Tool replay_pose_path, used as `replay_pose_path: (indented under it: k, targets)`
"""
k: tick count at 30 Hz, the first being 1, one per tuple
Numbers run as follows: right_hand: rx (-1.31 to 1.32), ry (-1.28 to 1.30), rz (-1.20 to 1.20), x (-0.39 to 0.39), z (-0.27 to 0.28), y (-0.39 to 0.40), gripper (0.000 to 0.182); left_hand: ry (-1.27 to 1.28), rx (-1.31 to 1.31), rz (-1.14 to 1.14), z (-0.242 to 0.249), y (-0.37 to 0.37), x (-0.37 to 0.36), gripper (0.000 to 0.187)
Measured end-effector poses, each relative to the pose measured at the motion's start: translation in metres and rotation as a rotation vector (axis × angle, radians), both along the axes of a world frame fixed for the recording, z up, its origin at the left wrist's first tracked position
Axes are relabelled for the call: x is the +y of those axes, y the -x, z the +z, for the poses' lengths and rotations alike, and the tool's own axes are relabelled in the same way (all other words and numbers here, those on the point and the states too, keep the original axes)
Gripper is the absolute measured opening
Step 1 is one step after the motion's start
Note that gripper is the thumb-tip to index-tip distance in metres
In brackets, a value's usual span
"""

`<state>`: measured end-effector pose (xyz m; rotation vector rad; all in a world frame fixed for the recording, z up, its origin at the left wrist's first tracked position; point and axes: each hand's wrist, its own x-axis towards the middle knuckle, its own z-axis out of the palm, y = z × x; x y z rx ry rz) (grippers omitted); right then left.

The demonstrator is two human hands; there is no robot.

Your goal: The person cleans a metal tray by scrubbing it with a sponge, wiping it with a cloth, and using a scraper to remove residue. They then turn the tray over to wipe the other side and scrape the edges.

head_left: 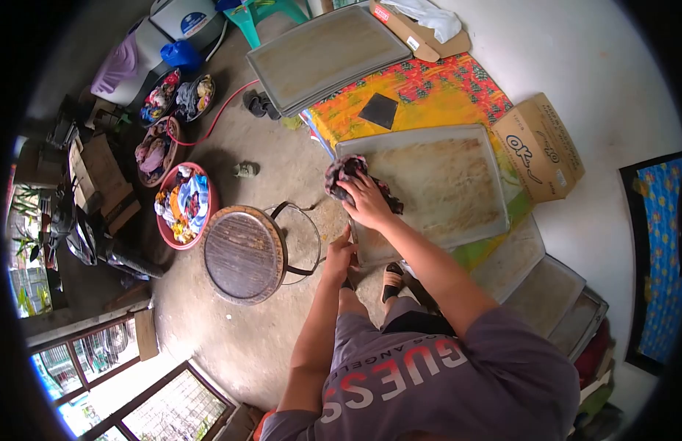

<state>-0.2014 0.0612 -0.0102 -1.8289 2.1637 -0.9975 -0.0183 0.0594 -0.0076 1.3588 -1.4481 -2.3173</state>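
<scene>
Dark cloth (341, 168) beneath right grip (366, 201)

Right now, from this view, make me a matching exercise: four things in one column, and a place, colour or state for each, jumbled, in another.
1. dark cloth
2. black square
3. red basin
4. round stool

A. filled with clothes
B. under the right hand
C. brown on top
D. lying on the yellow tablecloth

Pairs: 1-B; 2-D; 3-A; 4-C

Table, yellow-and-red patterned cover (440, 87): bore one shallow tray (444, 184) near, a dark square (379, 110) beyond it, stacked trays (330, 55) far left, a lettered carton (539, 151) right.
</scene>
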Motion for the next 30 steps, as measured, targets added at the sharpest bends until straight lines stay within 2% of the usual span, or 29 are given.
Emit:
replay_pose_path:
  k: [3,4,7,8,11,12,15,16,18,20,22,23,24,27,28,30]
  targets:
    - [-0.014,-0.012,0.048,0.039,0.007,-0.023,0.050,-0.307,0.097,0.159,-0.010,-0.004,-0.004,0.059]
    - [-0.033,-0.029,0.075,0.052,0.009,-0.030,0.053,-0.328,0.054,0.231,-0.009,-0.003,-0.002,0.057]
    - [-0.046,-0.076,0.107,0.089,0.012,-0.050,0.054,-0.449,0.126,0.256,-0.001,0.000,-0.008,0.054]
    - [-0.034,-0.098,0.116,0.100,0.012,-0.056,0.052,-0.494,0.302,0.220,-0.006,0.000,-0.009,0.054]
    - [-0.093,-0.084,0.129,0.123,0.013,-0.068,0.042,-0.445,0.346,0.370,-0.013,0.006,-0.007,0.057]
    - [-0.108,-0.080,0.140,0.128,0.014,-0.070,0.040,-0.408,0.273,0.393,0.000,0.009,-0.004,0.060]
    - [-0.171,-0.069,0.187,0.143,0.017,-0.075,0.035,-0.277,0.226,0.331,-0.033,0.001,-0.010,0.065]
    - [-0.199,-0.065,0.212,0.147,0.018,-0.077,0.033,-0.364,0.133,0.258,0.027,0.010,-0.003,0.068]
    - [-0.229,0.001,0.252,0.153,0.023,-0.080,0.028,-0.277,0.022,0.175,0.005,0.006,-0.011,0.070]
    - [-0.377,-0.119,0.326,0.157,0.032,-0.081,0.027,-0.236,-0.026,0.068,0.003,0.003,-0.017,0.076]
    - [-0.481,-0.222,0.365,0.161,0.039,-0.084,0.026,-0.123,-0.058,0.107,0.017,0.004,-0.018,0.077]
    - [-0.495,-0.193,0.327,0.163,0.043,-0.083,0.027,-0.064,-0.070,0.125,0.021,0.005,-0.021,0.077]
    - [-0.508,-0.165,0.291,0.164,0.050,-0.081,0.027,0.065,-0.004,0.209,-0.003,0.003,-0.027,0.075]
    - [-0.639,-0.099,0.130,0.158,0.073,-0.062,0.029,0.194,-0.055,0.355,0.031,0.001,-0.019,0.075]
    - [-0.586,-0.043,0.048,0.153,0.077,-0.052,0.029,0.276,-0.117,0.382,0.029,-0.004,-0.019,0.074]
    - [-0.505,0.030,-0.094,0.144,0.079,-0.032,0.029,0.261,-0.127,0.290,0.009,-0.017,-0.018,0.069]
